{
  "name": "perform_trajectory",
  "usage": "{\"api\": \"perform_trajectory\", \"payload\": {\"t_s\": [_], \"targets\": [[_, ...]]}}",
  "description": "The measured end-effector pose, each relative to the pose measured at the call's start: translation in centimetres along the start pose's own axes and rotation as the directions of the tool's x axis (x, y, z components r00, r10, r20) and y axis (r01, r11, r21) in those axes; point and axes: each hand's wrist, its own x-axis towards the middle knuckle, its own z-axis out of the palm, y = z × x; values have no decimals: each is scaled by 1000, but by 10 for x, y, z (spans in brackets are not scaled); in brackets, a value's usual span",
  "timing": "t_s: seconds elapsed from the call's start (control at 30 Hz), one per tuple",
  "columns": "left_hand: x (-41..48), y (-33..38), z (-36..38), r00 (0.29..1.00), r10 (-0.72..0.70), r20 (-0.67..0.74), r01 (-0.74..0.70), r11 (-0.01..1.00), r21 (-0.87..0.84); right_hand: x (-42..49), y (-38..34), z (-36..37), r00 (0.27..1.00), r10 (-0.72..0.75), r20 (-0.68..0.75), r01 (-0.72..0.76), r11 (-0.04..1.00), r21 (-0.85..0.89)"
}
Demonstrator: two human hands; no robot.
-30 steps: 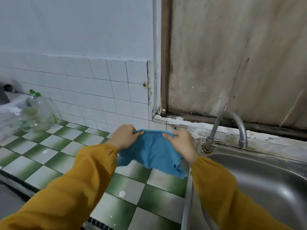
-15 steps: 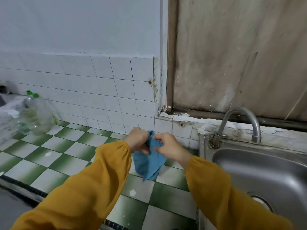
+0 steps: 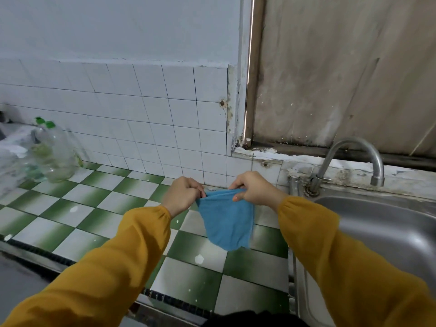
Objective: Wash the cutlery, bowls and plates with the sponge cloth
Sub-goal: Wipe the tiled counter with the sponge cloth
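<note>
Two hands hold the blue sponge cloth (image 3: 226, 223) by its top edge. The left hand (image 3: 182, 195) and right hand (image 3: 256, 188) each pinch a corner. It hangs just left of the sink (image 3: 377, 232), nearer the right hand.

Cloth (image 3: 227, 223) held above the table (image 3: 101, 206), between both hands, sink (image 3: 387, 234) to the right, faucet (image 3: 349, 159) behind it, bottle (image 3: 55, 154) far left
</note>
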Motion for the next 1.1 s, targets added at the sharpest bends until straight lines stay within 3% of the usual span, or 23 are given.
{"api": "perform_trajectory", "payload": {"t_s": [0.07, 0.17, 0.23, 0.3, 0.37, 0.4, 0.47, 0.53, 0.63, 0.73, 0.83, 0.9, 0.93, 0.97, 1.03, 1.1], "targets": [[3, -10, 1, 999, 52, -3, -49, 961, 272, 7, 1, 10, 997, 22, -75, -27, 998, -55], [2, -23, -5, 965, 260, 2, -208, 767, 607, 8, 4, 30, 981, 16, -195, -28, 998, -60], [-3, -37, -12, 867, 496, 46, -409, 656, 635, 0, 6, 47, 965, 4, -263, -16, 999, -45], [-10, -61, -16, 768, 625, 141, -566, 560, 605, -13, 9, 73, 960, 28, -278, -37, 999, -27], [-18, -93, -9, 751, 600, 275, -630, 527, 571, -25, 15, 108, 975, 84, -207, -84, 996, 8], [-24, -109, 0, 778, 530, 338, -619, 555, 556, -31, 17, 126, 982, 138, -132, -136, 990, 29], [-42, -136, 19, 857, 296, 422, -502, 663, 555, -39, 18, 156, 955, 290, 63, -295, 951, 98], [-57, -162, 37, 886, 74, 457, -353, 747, 563, -39, 22, 185, 906, 356, 227, -382, 921, 77], [-61, -181, 48, 912, -67, 406, -127, 893, 432, -31, 27, 204, 871, 381, 309, -408, 912, 26], [-50, -184, 53, 955, -174, 238, 136, 976, 171, -9, 42, 213, 878, 407, 251, -432, 900, 52], [-25, -186, 59, 969, -216, 119, 224, 973, -58, 15, 58, 210, 903, 415, 112, -421, 906, 37], [-10, -194, 64, 966, -257, -15, 254, 962, -99, 28, 69, 210, 963, 255, 88, -238, 956, -171], [-7, -198, 67, 947, -307, -91, 295, 948, -123, 32, 72, 211, 980, 121, 157, -72, 955, -288], [-7, -205, 69, 920, -360, -154, 338, 928, -155, 36, 75, 214, 963, -7, 269, 109, 923, -369], [-16, -221, 73, 865, -441, -240, 409, 896, -174, 39, 82, 225, 860, -162, 484, 386, 826, -410], [-32, -244, 79, 832, -467, -301, 467, 881, -76, 38, 92, 243, 798, -192, 571, 458, 809, -369]]}}
